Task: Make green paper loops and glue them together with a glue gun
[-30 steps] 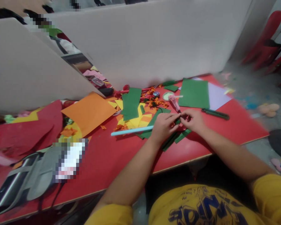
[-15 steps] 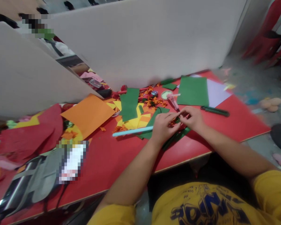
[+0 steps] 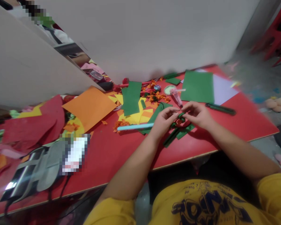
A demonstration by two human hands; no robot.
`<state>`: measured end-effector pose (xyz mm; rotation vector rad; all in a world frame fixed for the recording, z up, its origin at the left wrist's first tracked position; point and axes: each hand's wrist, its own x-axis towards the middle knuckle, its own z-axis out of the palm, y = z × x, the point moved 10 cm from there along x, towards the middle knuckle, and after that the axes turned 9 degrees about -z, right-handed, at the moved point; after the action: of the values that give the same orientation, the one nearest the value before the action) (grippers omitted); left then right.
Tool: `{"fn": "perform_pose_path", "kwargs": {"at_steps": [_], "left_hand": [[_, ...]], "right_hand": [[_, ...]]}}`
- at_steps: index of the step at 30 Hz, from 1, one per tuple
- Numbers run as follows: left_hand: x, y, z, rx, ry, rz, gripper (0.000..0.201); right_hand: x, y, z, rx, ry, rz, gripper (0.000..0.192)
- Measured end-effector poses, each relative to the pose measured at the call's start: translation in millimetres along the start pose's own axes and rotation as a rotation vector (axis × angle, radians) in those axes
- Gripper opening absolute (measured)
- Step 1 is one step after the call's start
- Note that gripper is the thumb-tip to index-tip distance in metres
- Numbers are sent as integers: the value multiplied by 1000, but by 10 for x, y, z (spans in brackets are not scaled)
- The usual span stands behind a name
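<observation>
- Just right of the pale-blue stick [image 3: 135, 126], the left hand [image 3: 163, 121] and right hand [image 3: 198, 115] are pinching, thumbs against fingers, what is apparently a curled dark-green paper strip [image 3: 181, 117].
- For neat work, both thumbs should probably be pressing lightly and evenly, keeping the paper from creasing or tearing.
- Green folded strips [image 3: 170, 138] are lying below the hands, right of the stick; the wrists should be staying clear of them.
- The fingers are hiding the curled strip's ends, and blur is obscuring something reddish beneath it.
- The left hand is covering the stick's right end.
- Beyond the stick, rightward, a pink tube-like tool [image 3: 177, 98] is lying by the fingertips; its exact kind is staying unclear.
</observation>
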<state>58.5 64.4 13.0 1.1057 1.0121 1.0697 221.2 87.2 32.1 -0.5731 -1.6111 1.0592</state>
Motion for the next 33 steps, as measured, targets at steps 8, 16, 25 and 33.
{"fn": "perform_pose_path", "kwargs": {"at_steps": [8,16,25,33], "left_hand": [[-47,1,55,40,-28,-29,39],[-65,84,-7,292,82,88,27],[-257,392,129,767,183,358,9],[-212,341,47,581,162,249,13]], "right_hand": [[-16,34,-56,84,81,58,29],[-41,-147,-15,-250,15,-62,11],[-74,-319,100,-477,-78,-244,24],[-62,-80,49,-143,-60,60,25]]}}
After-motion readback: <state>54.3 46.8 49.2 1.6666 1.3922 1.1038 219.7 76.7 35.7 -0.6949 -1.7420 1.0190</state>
